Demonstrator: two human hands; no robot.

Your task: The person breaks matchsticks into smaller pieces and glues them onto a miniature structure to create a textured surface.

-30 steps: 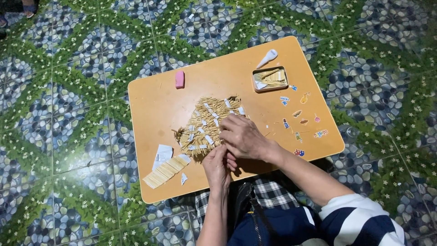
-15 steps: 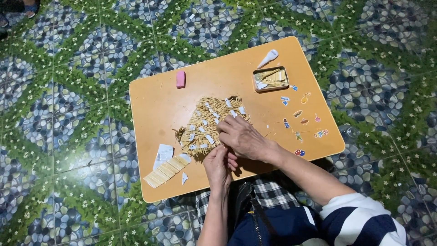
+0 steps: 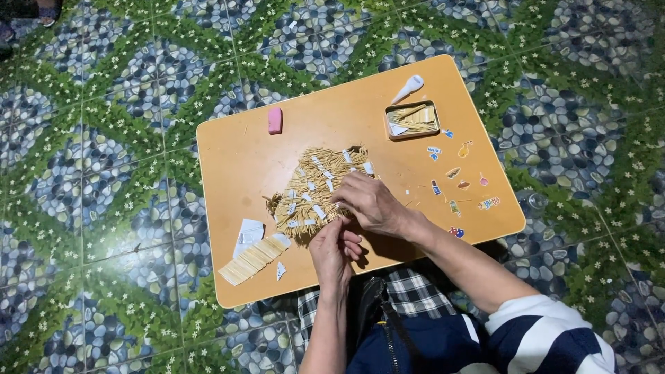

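A flat piece made of many thin wooden sticks (image 3: 315, 187), dotted with small white paper bits, lies in the middle of a low orange table (image 3: 249, 152). My right hand (image 3: 370, 202) rests palm down on its near right edge, fingers on the sticks. My left hand (image 3: 334, 248) is just below it at the piece's near edge, fingers curled together; whether it pinches a stick is hidden.
A row of joined sticks (image 3: 251, 257) and white paper scraps (image 3: 248, 230) lie near left. A pink eraser (image 3: 275, 119) sits at the back, a small tin of sticks (image 3: 411, 119) and a white glue tube (image 3: 407, 88) back right. Small stickers (image 3: 457, 172) dot the right side. Patterned tile floor (image 3: 90, 173) surrounds the table.
Both hands stay on the near edge of the stick piece; the right hand's fingers shifted slightly. Nothing else moved.
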